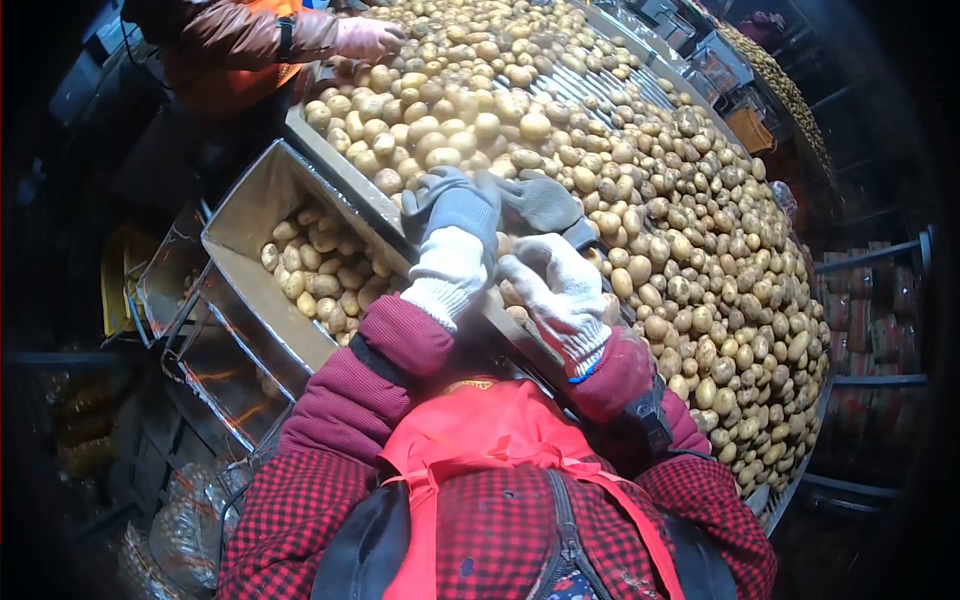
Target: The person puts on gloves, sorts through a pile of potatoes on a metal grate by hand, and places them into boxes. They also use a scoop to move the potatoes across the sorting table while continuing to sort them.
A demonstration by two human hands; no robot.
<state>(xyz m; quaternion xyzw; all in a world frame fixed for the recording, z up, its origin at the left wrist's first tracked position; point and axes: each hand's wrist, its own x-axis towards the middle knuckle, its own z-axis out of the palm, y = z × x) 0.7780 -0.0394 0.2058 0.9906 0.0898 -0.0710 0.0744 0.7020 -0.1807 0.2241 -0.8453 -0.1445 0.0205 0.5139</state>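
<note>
Potatoes (722, 232) beside gloved left hand (458, 203) and gloved right hand (562, 297)

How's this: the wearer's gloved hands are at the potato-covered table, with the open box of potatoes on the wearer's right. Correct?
Not quite: the open box of potatoes is on the wearer's left, as the head view shows. The left hand and right hand are gloved and at the potato-covered table.

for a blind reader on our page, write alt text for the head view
A person's gloved left hand and right hand are at the near edge of a table heaped with potatoes. A box holding more potatoes stands to the left, and another person's gloved hand shows at the upper left.
</note>
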